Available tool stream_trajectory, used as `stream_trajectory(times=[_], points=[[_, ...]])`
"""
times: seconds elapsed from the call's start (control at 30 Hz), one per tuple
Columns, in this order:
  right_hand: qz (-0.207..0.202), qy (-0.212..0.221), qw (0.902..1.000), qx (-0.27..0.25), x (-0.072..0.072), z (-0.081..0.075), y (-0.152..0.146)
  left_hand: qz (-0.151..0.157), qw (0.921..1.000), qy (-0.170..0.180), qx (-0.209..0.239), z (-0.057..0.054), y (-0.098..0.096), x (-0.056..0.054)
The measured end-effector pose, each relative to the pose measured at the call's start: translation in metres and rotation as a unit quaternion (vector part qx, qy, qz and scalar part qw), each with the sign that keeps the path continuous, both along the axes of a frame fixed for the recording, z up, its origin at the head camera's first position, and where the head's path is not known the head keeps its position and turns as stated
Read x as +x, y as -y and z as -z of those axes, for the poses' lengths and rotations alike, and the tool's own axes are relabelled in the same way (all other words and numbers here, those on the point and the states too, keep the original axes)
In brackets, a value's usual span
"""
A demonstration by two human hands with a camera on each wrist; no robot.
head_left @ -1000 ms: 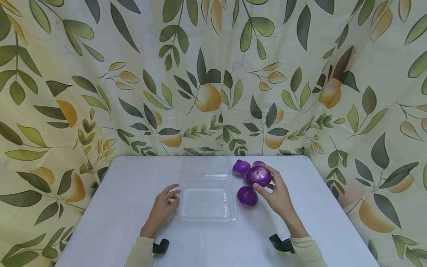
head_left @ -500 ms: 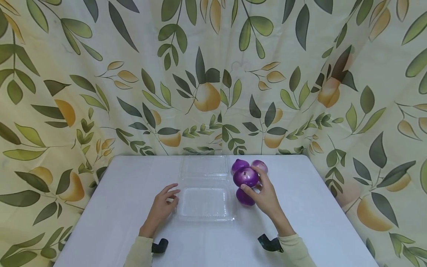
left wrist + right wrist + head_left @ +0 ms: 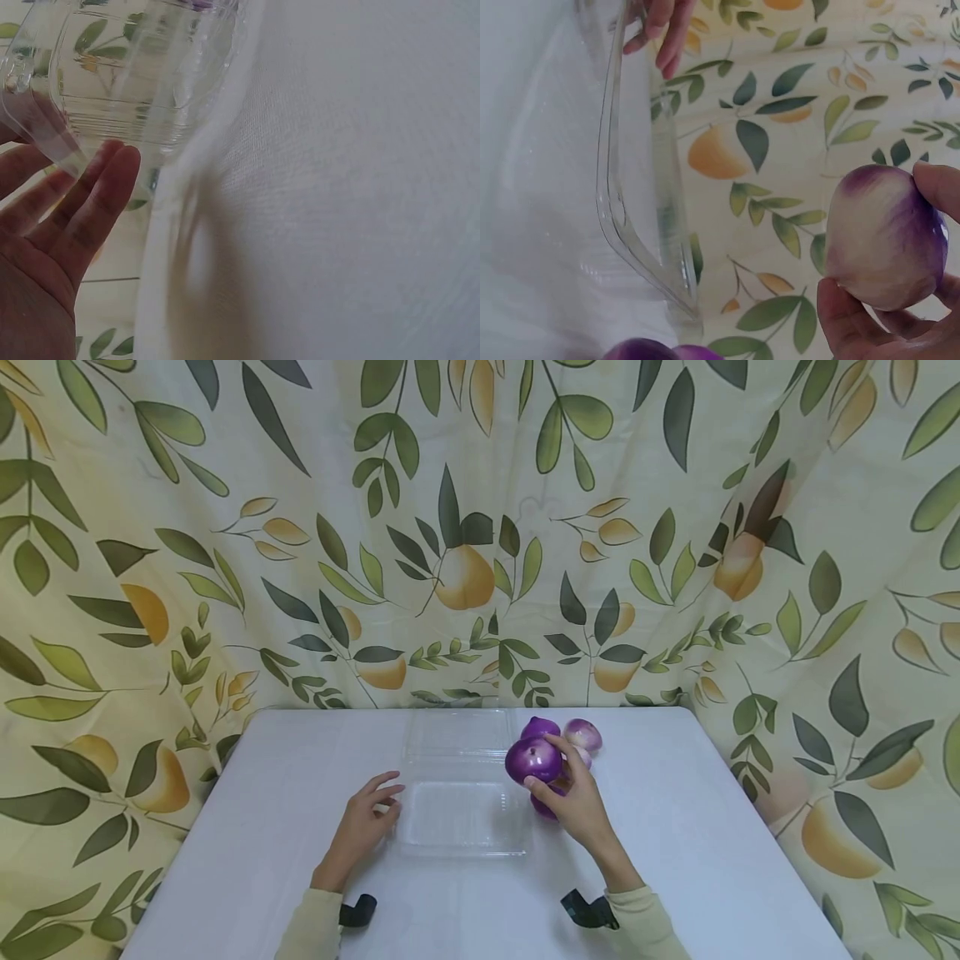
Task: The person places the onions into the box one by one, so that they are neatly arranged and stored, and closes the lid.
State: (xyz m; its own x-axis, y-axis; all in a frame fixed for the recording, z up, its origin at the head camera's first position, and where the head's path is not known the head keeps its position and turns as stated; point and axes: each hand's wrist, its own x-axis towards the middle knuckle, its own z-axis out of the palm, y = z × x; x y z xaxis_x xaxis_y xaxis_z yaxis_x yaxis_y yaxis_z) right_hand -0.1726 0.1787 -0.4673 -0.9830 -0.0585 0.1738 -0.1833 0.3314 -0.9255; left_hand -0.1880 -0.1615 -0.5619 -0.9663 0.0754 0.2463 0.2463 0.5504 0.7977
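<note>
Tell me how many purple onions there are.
5: held onion in the right hand, half-hidden onion behind it, back-left onion, back-right onion, front onion; more may be hidden.

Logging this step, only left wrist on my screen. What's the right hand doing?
Observer: In the head view, the right hand holds a purple onion.
Operator: Any more onions out there?
Observer: Yes, the head view shows at least three other onions near the right side of the clear container, some partly hidden.
Operator: Is the held one purple all over?
Observer: No, the right wrist view shows a whitish side with purple patches.
</note>
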Motion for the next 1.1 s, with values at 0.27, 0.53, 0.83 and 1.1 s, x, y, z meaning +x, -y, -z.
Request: stream_trajectory(times=[0.27, 0.53, 0.83, 1.1], points=[[-0.018, -0.005, 0.9996, -0.023, -0.003, 0.009, 0.007, -0.004, 1.0000, -0.001, 0.003, 0.001, -0.001, 0.002], [-0.028, 0.004, 0.9990, -0.034, -0.003, 0.019, 0.016, -0.007, 0.9999, -0.005, 0.008, 0.003, -0.002, 0.002], [-0.054, 0.036, 0.9967, -0.048, 0.001, 0.028, 0.032, -0.006, 0.9999, -0.005, 0.012, 0.001, -0.002, 0.002], [-0.070, 0.063, 0.9940, -0.056, 0.002, 0.032, 0.044, -0.007, 0.9999, -0.007, 0.009, 0.002, -0.002, 0.002]])
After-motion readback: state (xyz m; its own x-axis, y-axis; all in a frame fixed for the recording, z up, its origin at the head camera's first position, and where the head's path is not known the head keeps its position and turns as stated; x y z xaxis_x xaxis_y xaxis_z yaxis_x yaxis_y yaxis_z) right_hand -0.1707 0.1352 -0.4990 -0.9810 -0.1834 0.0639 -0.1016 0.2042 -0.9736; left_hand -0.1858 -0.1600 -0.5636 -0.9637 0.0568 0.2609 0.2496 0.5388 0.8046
